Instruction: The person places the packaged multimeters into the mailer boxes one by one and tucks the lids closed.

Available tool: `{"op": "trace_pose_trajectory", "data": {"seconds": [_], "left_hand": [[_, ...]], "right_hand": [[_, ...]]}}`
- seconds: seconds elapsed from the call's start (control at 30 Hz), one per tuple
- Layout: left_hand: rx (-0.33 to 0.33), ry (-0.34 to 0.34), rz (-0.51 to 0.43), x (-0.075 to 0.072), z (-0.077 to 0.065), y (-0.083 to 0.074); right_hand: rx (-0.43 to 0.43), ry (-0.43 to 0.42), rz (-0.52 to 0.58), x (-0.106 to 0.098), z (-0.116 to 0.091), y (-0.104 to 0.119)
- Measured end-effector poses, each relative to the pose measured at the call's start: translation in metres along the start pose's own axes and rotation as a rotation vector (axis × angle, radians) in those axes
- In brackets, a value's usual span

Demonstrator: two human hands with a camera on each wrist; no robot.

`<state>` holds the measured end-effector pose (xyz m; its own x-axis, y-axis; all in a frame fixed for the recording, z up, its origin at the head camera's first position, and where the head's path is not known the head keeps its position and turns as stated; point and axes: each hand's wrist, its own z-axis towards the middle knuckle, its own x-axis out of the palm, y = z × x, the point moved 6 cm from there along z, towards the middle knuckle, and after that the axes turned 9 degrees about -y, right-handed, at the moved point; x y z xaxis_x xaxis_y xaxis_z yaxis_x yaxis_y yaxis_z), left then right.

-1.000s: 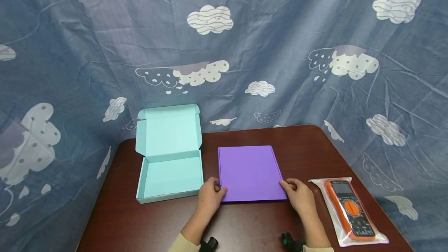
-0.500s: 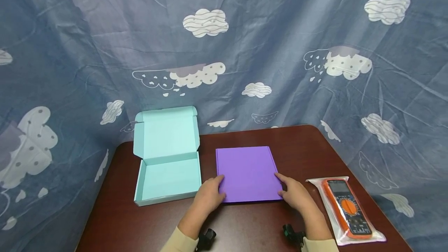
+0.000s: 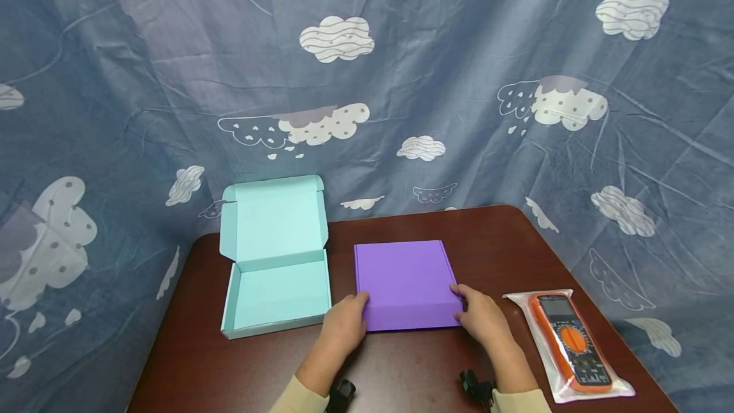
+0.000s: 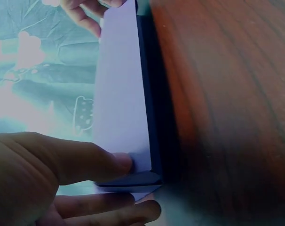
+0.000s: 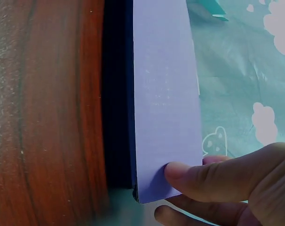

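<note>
A flat purple cardboard box (image 3: 404,276) lies in the middle of the table, its lid down. Along its near side a strip is set off by a crease. The left hand (image 3: 345,322) grips the near left corner; in the left wrist view its thumb (image 4: 116,162) presses the front panel while the other fingers lie round the side. At the near right corner the right hand (image 3: 484,314) holds the box the same way, thumb (image 5: 178,172) on the front panel and fingers along the side. Parts of those fingers are hidden behind the box.
To the left stands a light teal box (image 3: 281,292) with its lid raised against the cloud-patterned curtain (image 3: 367,81). An orange and black multimeter (image 3: 570,343) in a clear bag lies at the right table edge. The dark wooden table (image 3: 413,368) reaches the curtain.
Both hands have shifted their hold at the near corners, with the right hand's fingers now farther along the side. A crease now shows near the purple box's front. The head view has shifted slightly.
</note>
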<state>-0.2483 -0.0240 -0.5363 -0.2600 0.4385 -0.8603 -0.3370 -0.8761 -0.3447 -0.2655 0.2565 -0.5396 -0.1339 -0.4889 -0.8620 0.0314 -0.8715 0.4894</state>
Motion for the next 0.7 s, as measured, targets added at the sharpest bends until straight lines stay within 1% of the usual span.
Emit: {"op": "trace_pose_trajectory", "data": {"seconds": [0.37,0.7], "left_hand": [[-0.01,-0.01,0.035,0.012,0.001,0.002],[-0.001,-0.079,0.035,0.016,0.002,0.004]], "right_hand": [[-0.028,-0.087,-0.006,0.004,0.0,0.001],[-0.035,-0.154,-0.043,0.008,0.0,0.001]]}}
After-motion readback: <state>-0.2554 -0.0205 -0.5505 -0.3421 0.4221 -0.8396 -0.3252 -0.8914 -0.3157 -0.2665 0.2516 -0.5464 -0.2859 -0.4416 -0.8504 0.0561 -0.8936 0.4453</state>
